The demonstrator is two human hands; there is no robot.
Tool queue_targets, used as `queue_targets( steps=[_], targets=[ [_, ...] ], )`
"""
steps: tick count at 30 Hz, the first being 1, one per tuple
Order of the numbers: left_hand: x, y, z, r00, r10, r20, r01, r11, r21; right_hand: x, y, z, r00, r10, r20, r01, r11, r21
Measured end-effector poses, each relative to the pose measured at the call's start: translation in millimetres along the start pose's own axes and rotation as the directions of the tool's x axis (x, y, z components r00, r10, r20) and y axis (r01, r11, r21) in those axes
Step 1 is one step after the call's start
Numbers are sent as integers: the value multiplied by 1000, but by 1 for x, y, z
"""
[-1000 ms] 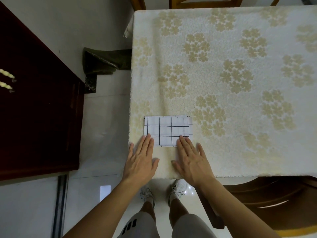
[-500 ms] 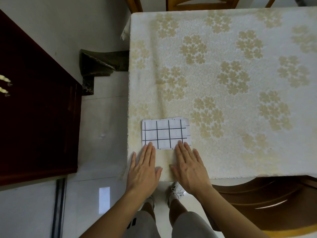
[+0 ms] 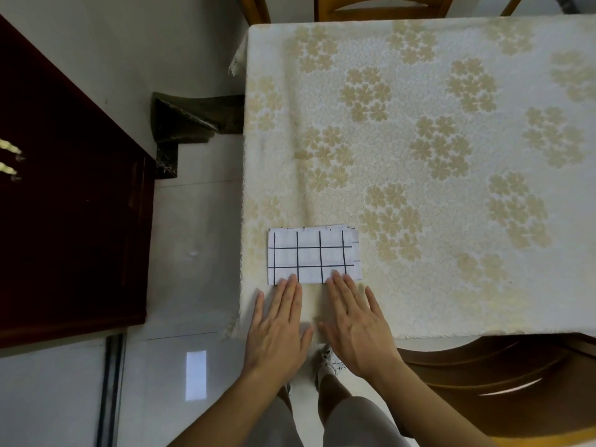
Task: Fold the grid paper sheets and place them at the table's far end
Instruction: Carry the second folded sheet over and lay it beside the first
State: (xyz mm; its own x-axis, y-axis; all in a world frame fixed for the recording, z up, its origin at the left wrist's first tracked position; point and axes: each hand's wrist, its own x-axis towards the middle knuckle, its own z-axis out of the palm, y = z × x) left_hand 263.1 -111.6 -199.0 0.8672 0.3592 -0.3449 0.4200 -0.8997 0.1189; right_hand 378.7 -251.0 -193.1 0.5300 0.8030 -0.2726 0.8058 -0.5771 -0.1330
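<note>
Folded grid paper (image 3: 314, 254) sits at the table (image 3: 451, 285) near-left corner; left hand (image 3: 277, 327) and right hand (image 3: 358, 321) flat, fingers straight, tips on its near edge: push evenly to far end.

- One folded grid paper (image 3: 314, 255) — several layers, number unclear
- Two hands — left hand (image 3: 278, 327), right hand (image 3: 356, 324)
- One table (image 3: 419, 156)
- Two wooden chairs — far chair (image 3: 380, 8), near chair (image 3: 503, 382)
- One dark cabinet (image 3: 71, 201)
</note>
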Motion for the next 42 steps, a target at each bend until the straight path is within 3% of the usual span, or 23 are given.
queue_targets(
  steps=[6, 30, 35, 42],
  targets=[
    [5, 6, 6, 998, -15, 56, 16, 999, -28, 0, 0, 8, 995, 54, 79, -54, 999, 2],
    [7, 3, -9, 994, -42, 100, 49, 996, -68, 10, -2, 8, 999, 42, 29, -43, 999, 19],
    [5, -5, -15, 995, -105, 1, 105, 994, -40, 5, 2, 1, 997, 77, -22, -76, 997, 33],
    [9, -8, -5, 993, -111, 38, 113, 992, -49, 0, 13, 13, 990, 130, 58, -132, 991, 36]
  ],
)
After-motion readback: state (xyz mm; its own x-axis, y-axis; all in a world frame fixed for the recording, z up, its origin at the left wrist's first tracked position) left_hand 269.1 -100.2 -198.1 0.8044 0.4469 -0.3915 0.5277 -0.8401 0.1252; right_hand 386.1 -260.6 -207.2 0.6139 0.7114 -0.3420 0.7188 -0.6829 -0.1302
